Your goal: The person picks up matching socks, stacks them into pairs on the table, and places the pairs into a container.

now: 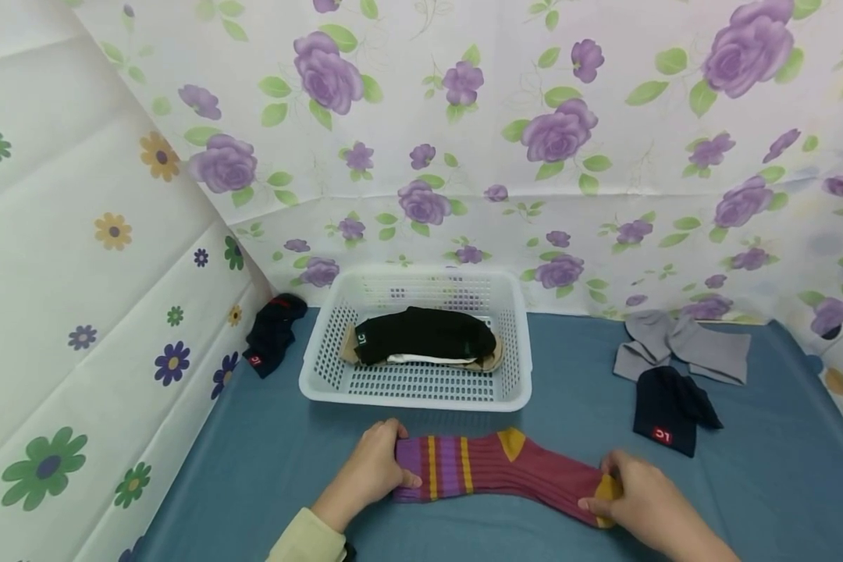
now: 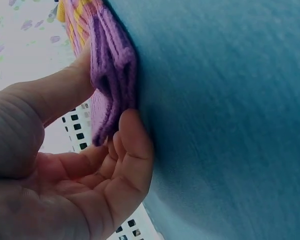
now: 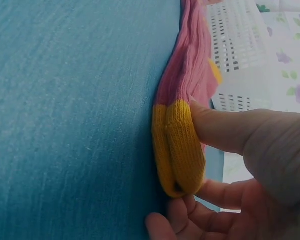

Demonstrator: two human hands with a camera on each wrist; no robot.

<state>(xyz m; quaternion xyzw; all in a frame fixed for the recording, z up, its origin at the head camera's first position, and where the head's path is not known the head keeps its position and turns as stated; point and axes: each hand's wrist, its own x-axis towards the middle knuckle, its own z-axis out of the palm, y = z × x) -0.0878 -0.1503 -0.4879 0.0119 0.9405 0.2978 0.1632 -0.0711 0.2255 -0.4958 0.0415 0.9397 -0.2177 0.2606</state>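
A pair of ribbed maroon socks (image 1: 534,472) lies stacked and stretched sideways in front of the basket, with purple and yellow striped cuffs at the left and yellow heels and toes. At the cuff end, my left hand (image 1: 372,472) pinches the socks between thumb and fingers; the left wrist view shows the layered purple cuffs (image 2: 112,70). My right hand (image 1: 642,496) pinches the toe end. Two yellow toes (image 3: 182,150) sit together beside the thumb in the right wrist view.
Behind the socks, a white plastic basket (image 1: 414,400) holds folded black socks (image 1: 421,336) over beige and white ones. Dark socks (image 1: 270,336) lie left of it. At the right are grey socks (image 1: 706,347) and navy socks (image 1: 667,410). Flowered sheets (image 1: 393,156) border the blue cloth.
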